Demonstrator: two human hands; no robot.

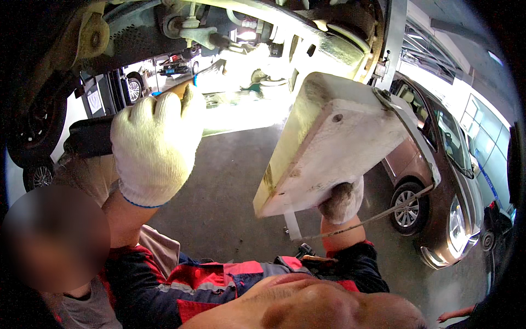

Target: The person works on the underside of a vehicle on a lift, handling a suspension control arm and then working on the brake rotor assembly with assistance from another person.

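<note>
My left hand [155, 145], in a white knit glove with a blue cuff edge, is raised beneath the car's underside [213, 35]. Its fingers are curled in, their back toward me, so what they hold, if anything, is hidden. To the right, a large dirty white box-shaped part [329, 131] hangs tilted below the car. My right hand [350, 202], also gloved and smudged dark, presses up against its lower face, partly hidden by it. A metal strap [413, 129] runs along the part's right side, and a thin rod [367, 221] crosses below my right hand.
Bright light glares off the undercarriage and a pale panel beyond my left hand. Another person [82, 307] stands close at the lower left. A brown car [433, 181] is parked at right. Someone's hand [452, 315] shows at the lower right edge. A wheel [134, 88] stands far left.
</note>
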